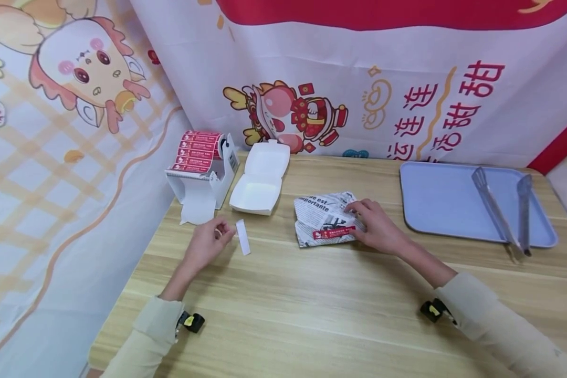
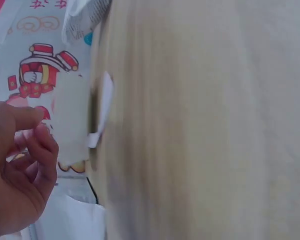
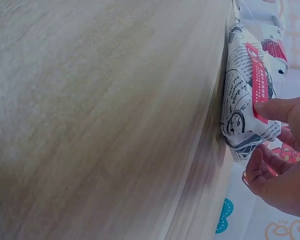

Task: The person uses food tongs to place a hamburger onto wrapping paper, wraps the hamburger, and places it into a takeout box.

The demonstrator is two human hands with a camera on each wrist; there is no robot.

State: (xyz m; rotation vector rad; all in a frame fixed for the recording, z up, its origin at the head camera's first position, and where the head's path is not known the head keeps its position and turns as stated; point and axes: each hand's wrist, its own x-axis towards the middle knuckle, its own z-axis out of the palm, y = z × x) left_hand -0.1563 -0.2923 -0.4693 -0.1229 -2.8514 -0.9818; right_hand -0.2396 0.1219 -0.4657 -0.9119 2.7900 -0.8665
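Note:
A flat package wrapped in newsprint-patterned paper (image 1: 317, 216) lies mid-table, with a red label (image 1: 333, 233) along its near edge. My right hand (image 1: 379, 227) holds its right end. In the right wrist view the thumb rests on the end of the label, and curled fingers sit at the package's other side. My left hand (image 1: 207, 244) is held over the table with loosely curled fingers and nothing visible in them. Just right of it lies a narrow white paper strip (image 1: 243, 238), bent at one end in the left wrist view (image 2: 106, 102).
Behind my left hand stands a white dispenser (image 1: 227, 176) with a roll of red labels (image 1: 196, 149). Beside it an open white clamshell box (image 1: 256, 195) rests on the table. A blue tray (image 1: 439, 205) at the right carries metal tongs (image 1: 493, 207). Printed cloth hangs behind.

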